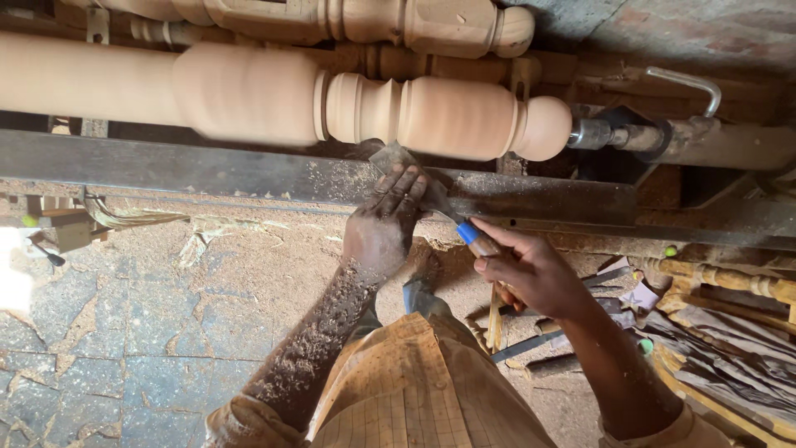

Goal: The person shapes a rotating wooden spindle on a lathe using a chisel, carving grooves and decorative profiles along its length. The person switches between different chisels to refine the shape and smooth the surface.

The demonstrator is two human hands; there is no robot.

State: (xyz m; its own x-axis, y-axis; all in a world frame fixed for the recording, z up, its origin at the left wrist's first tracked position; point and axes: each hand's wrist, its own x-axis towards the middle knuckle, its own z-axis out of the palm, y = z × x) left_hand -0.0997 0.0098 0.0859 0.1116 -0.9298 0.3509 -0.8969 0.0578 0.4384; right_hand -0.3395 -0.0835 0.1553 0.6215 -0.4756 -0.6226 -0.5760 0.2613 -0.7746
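Observation:
A pale turned wooden post (431, 112) lies across a lathe, blurred as if spinning, its rounded end against a metal centre (593, 133). A flat chisel (414, 174) rests on the steel tool rest (249, 174), its blade under the post. My left hand (385, 224), dusted with wood chips, presses down on the blade. My right hand (531, 270) grips the chisel's wooden handle, just behind a blue band (467, 232).
A second turned post (373, 21) lies behind the first. Sawdust covers the stone floor (124, 332). Several tools and turned spindles (721, 278) lie at the right, with a bent metal crank (688, 83) on the tailstock.

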